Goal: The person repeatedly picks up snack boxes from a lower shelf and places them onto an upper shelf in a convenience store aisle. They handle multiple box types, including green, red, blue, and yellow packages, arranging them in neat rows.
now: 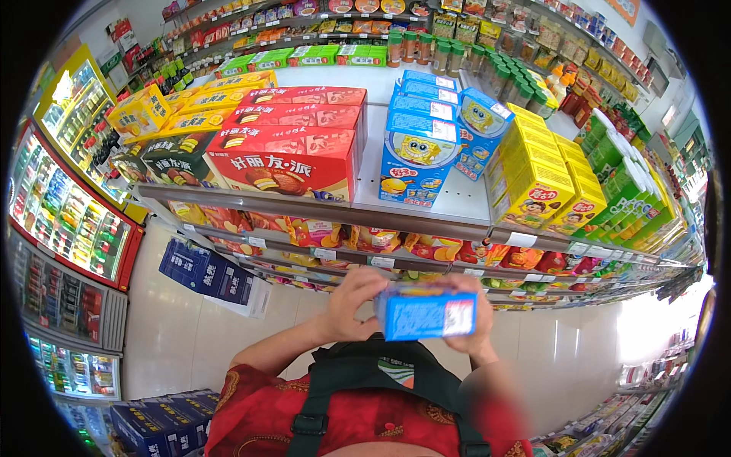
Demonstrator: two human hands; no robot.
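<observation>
My left hand [355,305] grips the left end of a blue snack box [428,317], and my right hand [473,320] holds its right end. The box is close to my chest, with a printed panel and a white label facing up. Ahead on the top shelf, a row of upright blue cartoon snack boxes [420,165] stands with a second blue stack [482,123] tilted beside it. Large red pie boxes [291,163] stand to their left. Yellow snack boxes [534,191] are lined up to their right.
The metal shelf edge [365,211] runs across in front of me, above lower shelves of bagged snacks [374,240]. Lit drink coolers [74,211] stand at the left. Dark blue cartons [165,420] sit at the lower left, and a blue carton [205,271] is beside the shelf.
</observation>
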